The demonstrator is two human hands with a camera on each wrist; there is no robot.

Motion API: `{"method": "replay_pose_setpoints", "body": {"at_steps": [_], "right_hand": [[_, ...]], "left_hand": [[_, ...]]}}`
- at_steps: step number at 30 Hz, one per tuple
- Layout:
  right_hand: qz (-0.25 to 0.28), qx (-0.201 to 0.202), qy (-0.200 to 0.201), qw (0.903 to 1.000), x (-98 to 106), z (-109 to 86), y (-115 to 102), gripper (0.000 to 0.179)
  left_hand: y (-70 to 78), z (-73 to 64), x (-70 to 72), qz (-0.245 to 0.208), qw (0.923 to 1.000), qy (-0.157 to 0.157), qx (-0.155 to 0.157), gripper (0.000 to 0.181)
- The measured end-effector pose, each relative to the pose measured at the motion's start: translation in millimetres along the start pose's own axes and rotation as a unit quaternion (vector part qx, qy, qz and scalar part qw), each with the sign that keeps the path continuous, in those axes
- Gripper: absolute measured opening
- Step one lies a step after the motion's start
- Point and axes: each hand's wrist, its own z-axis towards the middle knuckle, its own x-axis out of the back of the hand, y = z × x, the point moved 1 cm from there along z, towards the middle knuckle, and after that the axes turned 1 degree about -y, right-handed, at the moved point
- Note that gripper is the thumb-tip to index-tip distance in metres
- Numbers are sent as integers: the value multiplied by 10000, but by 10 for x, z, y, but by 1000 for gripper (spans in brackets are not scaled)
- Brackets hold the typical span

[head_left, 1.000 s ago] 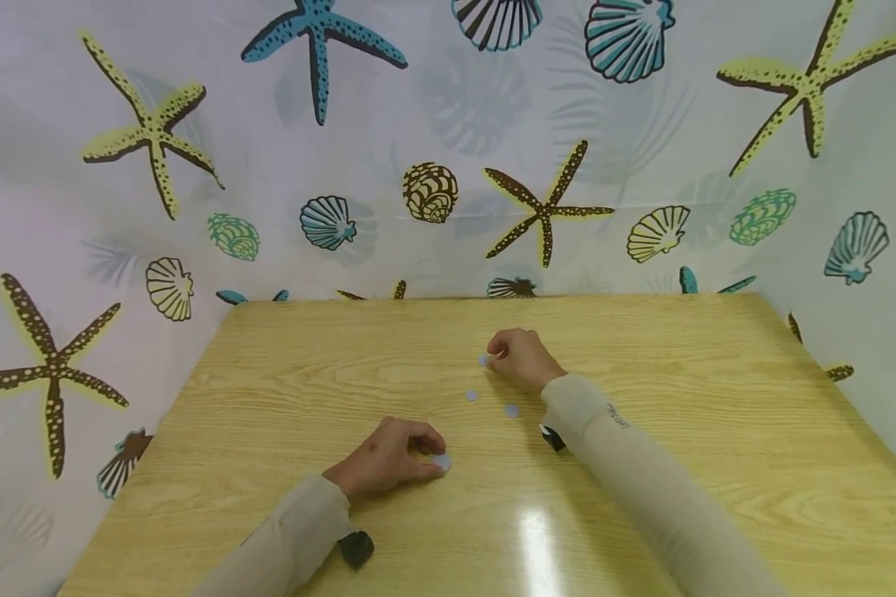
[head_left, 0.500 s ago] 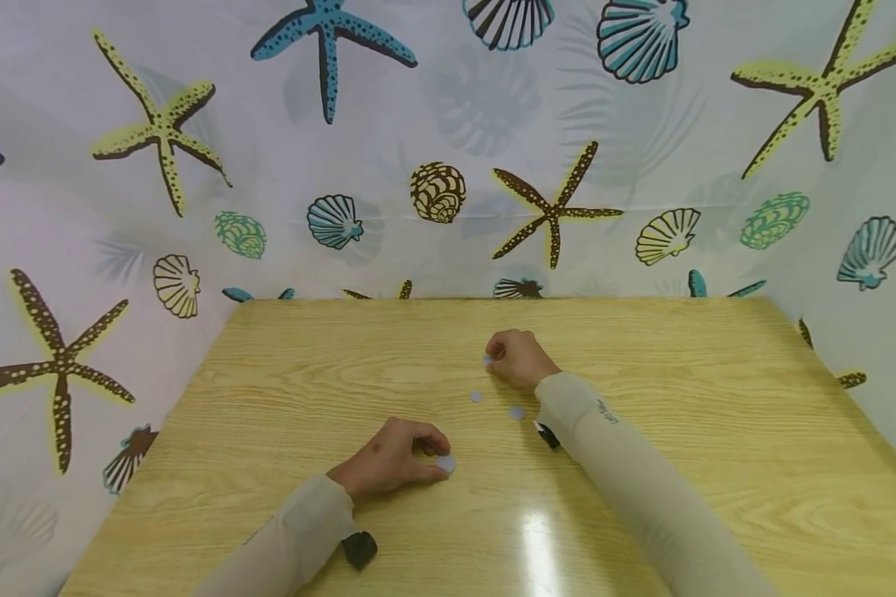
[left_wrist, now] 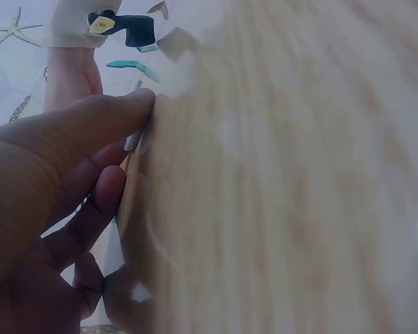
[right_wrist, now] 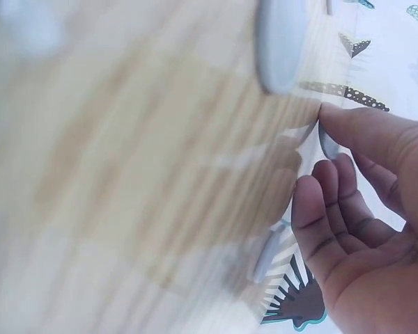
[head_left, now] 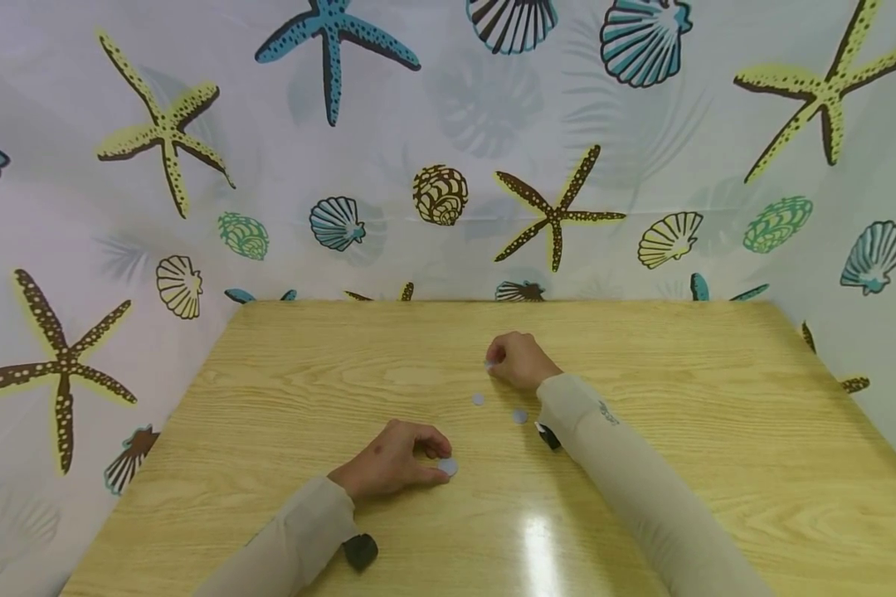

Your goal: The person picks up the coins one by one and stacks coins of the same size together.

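Observation:
Near the middle of the wooden table, my left hand [head_left: 394, 460] holds a pale, flat disc [head_left: 449, 467] at its edges, between thumb and fingers. Farther back, a smaller-looking pale disc [head_left: 490, 365] is pinched by my right hand [head_left: 523, 362], whose fingers partly cover it. The right wrist view shows this disc [right_wrist: 327, 142] between the thumb and the curled fingers, right at the tabletop. Two more pale discs lie flat between the hands: a small one [head_left: 479, 400] and a larger one [head_left: 520, 416] close to the right sleeve.
The wood-grain table [head_left: 328, 356] stretches wide on both sides of the hands. Behind it and along its sides hangs a white cloth [head_left: 388, 149] printed with starfish and shells. A light reflection glares on the tabletop near the front. Each wrist carries a black device.
The fingers of my right hand have closed in on the far disc, so less of it shows. My left hand keeps its hold. The head view has shifted slightly.

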Motion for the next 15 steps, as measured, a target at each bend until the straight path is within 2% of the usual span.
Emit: {"method": "replay_pose_setpoints", "body": {"at_steps": [8, 15], "right_hand": [[103, 33, -36, 9999, -17, -26, 20, 5], [618, -121, -12, 9980, 58, -140, 31, 16]], "left_hand": [[8, -5, -15, -19, 10000, 21, 10, 24], [13, -4, 0, -50, 9999, -7, 90, 25]]}}
